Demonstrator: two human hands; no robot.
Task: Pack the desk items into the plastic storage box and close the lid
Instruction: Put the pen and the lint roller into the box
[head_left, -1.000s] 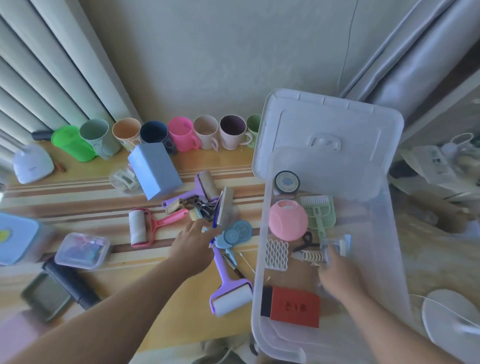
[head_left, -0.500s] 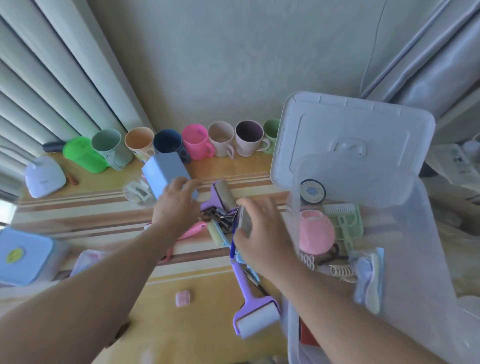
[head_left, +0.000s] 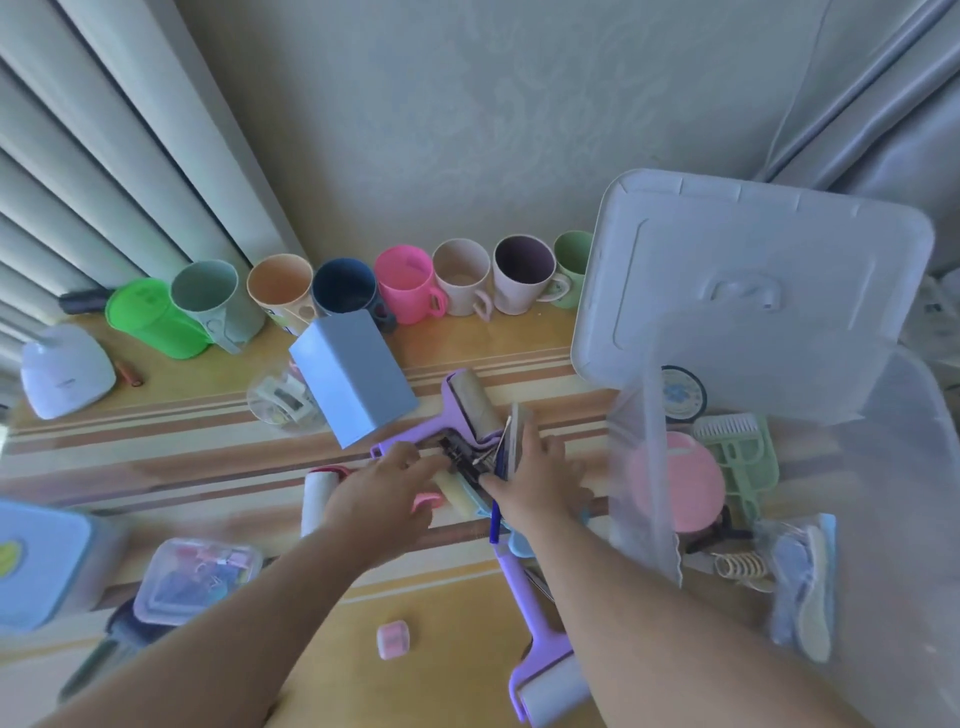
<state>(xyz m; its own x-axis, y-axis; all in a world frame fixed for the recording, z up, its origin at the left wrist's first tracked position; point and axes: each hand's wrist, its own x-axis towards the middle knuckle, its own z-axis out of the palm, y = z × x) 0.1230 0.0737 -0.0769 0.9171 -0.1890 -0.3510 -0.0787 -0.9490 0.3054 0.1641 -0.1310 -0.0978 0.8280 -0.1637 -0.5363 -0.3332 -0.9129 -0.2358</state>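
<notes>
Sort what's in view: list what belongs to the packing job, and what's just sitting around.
Job:
- plastic storage box
- lid
- purple lint roller
- blue container
- clip box
- both hands, left, right

Lying about:
- mug row
- curtains

No legible text, label or number on any item.

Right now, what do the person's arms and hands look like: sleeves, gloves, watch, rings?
Both forearms are bare as far as the frame shows, with no sleeves in view. The left hand and right hand are bare too: no gloves, no watch or wristband. No rings can be made out, though motion blur on the fingers could hide small details.
</notes>
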